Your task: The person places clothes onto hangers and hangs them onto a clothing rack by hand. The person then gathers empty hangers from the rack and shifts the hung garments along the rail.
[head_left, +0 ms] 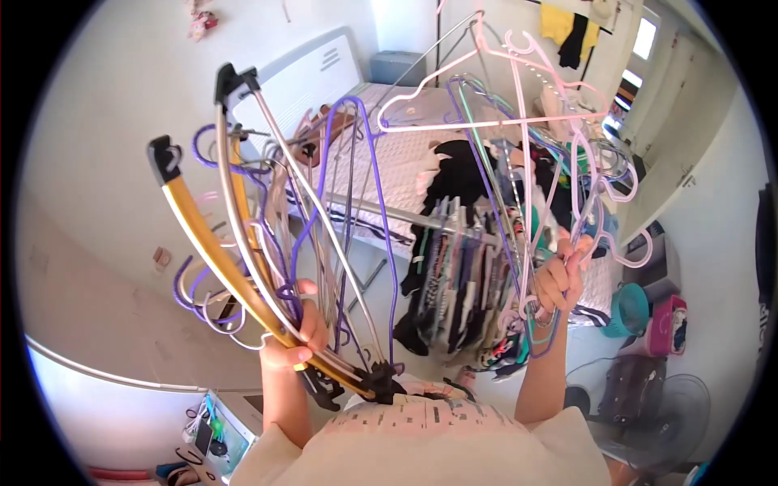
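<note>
My left hand (300, 334) is closed round a bundle of hangers at the left. In it are a yellow hanger (215, 247) with black ends, metal hangers and purple hangers (392, 243). My right hand (559, 279) is raised at the right, its fingers wrapped round another bunch, with pink hangers (519, 123), a green one and purple ones fanning upward. Between and beyond my hands, many clothes (462, 283) hang close together on a metal rail (413, 217).
Behind the rail stands a bed (389, 174) with a white headboard (304, 77) and dark clothes on it. At the right are a teal basket (626, 310), a pink basket (666, 326), a fan (677, 417) and a door (677, 162). A white box (231, 441) is at lower left.
</note>
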Motion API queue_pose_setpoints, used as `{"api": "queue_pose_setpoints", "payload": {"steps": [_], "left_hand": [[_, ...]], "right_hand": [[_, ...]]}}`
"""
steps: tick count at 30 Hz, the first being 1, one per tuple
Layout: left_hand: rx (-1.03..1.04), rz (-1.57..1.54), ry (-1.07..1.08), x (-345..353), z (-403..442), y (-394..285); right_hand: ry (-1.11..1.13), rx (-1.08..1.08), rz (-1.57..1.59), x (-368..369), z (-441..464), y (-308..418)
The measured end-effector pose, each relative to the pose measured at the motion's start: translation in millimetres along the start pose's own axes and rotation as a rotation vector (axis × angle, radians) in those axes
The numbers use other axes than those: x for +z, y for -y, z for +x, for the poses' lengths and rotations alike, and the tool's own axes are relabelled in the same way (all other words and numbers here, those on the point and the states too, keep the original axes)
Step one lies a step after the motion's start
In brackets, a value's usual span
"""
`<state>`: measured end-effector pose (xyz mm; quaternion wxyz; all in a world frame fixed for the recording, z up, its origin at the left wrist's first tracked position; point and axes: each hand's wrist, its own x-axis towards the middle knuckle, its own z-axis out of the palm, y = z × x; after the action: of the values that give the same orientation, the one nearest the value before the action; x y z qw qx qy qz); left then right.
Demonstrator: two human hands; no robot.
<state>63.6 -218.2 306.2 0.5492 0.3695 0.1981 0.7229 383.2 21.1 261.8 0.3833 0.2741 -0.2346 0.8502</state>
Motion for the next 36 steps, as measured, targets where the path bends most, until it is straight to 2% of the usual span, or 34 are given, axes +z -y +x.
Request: {"api": "queue_pose_setpoints", "payload": {"steps": [4, 10, 15, 18, 20, 22, 24, 25, 26, 28, 30, 32, 34, 36], "left_hand": [[-0.008, 0.016, 0.085, 50, 33, 29], [-0.145, 0.035, 0.151, 100, 86, 126], [-0.370, -0.076, 0.308, 154, 133, 211], [-0.484, 0.025, 0.392, 172, 155, 256], [-0.639, -0.007, 0.431, 205, 163, 278], [-0.675, 0.006, 0.547, 223, 174, 309], [-0.763, -0.030, 0.572, 235, 176, 344], [-0.816, -0.052, 0.558, 209, 182, 361], [-0.764, -0.085, 0.651, 207, 178, 382], [-0.822, -0.033, 0.645, 210, 176, 414], [-0.874, -0.020, 0.602, 229, 184, 440], [-0.924, -0.114, 0.528, 218, 199, 494], [-0.926, -0.141, 0.462, 220, 217, 544], [-0.966, -0.169, 0.267, 223, 235, 595]], "right_hand": [[0.012, -0.041, -0.046, 38, -33, 60], [-0.103, -0.113, -0.417, 93, -121, 142], [-0.303, -0.227, -0.646, 142, -189, 180], [-0.473, -0.348, -0.750, 159, -210, 178], [-0.541, -0.407, -0.814, 180, -226, 179], [-0.703, -0.469, -0.942, 191, -238, 174], [-0.845, -0.508, -1.010, 199, -245, 176], [-0.918, -0.487, -1.021, 171, -243, 165], [-0.980, -0.475, -1.030, 168, -247, 167], [-1.146, -0.385, -1.066, 165, -248, 182], [-1.240, -0.323, -1.029, 150, -250, 209], [-1.312, -0.262, -0.946, 102, -255, 240], [-1.401, -0.023, -1.045, 54, -262, 286], [-1.380, 0.186, -1.175, 1, -263, 329]]}}
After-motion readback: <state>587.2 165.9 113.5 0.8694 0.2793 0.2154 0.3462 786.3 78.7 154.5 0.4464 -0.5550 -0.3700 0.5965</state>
